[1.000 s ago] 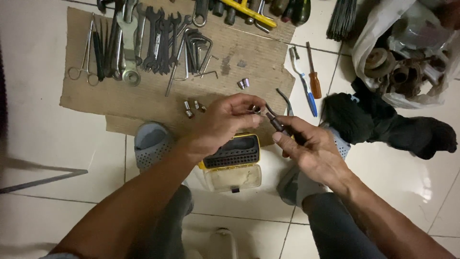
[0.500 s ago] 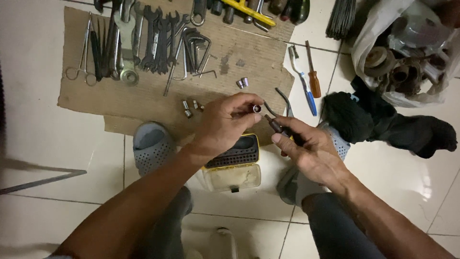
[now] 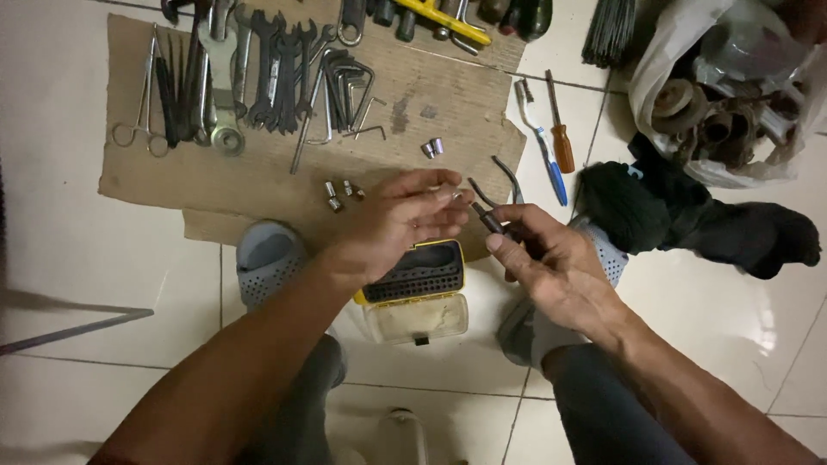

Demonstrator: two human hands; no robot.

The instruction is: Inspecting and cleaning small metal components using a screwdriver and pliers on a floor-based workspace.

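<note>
A large sheet of brown cardboard (image 3: 258,185) lies on the pale tiled floor and fills the upper left and upper middle of the frame. On its upper part lies a row of wrenches (image 3: 258,65) and, just right of them, a bunch of hex keys (image 3: 345,86). In the upper right corner there is a white plastic bag (image 3: 663,86) full of metal parts, and below it, at the right side, a heap of dark cloth (image 3: 689,215).

In the middle of the frame, a little below the hands, stands an open yellow bit case (image 3: 418,288) with a clear lid, between two grey perforated sandals. The left hand (image 3: 392,224) is in the centre, above this case; its fingers are curled and the fingertips pinch a small silver socket (image 3: 454,195). The right hand (image 3: 556,263) is right of centre, closed around a dark driver tool (image 3: 487,217), whose tip points up and left toward the socket and is just beside it.

To the right of the cardboard lie a blue toothbrush (image 3: 543,151) and an orange-handled screwdriver (image 3: 560,138). Small silver sockets (image 3: 340,194) lie on the cardboard left of the left hand.
</note>
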